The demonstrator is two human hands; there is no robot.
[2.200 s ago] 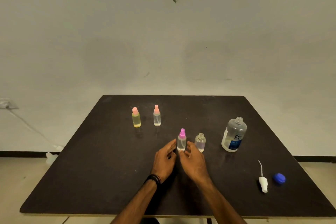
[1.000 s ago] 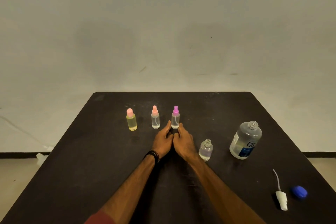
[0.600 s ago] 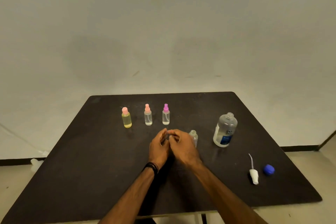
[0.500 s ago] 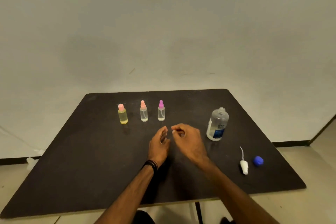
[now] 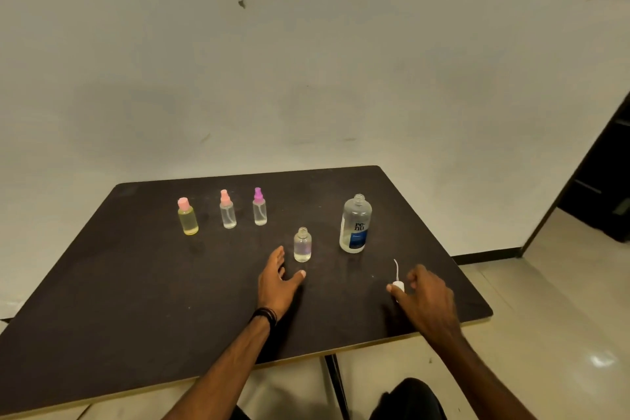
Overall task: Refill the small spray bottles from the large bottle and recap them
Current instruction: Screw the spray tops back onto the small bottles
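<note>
The right hand (image 5: 428, 297), beside the left 0.5 s ago, now curls its grip around the white spray-pump cap (image 5: 397, 285) near the right edge of the dark surface (image 5: 136, 300). The left hand (image 5: 276, 278) rests with fingers apart, just short of the uncapped clear small bottle (image 5: 302, 245). The large clear bottle with blue label (image 5: 355, 224) stands upright and open beside it.

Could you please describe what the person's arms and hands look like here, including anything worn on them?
Both forearms are bare, with no sleeves showing in the head view. The left hand has a dark band of what looks like several thin strands round its wrist. The right hand carries no band, watch or glove that can be seen. No rings can be made out on either hand.
</note>
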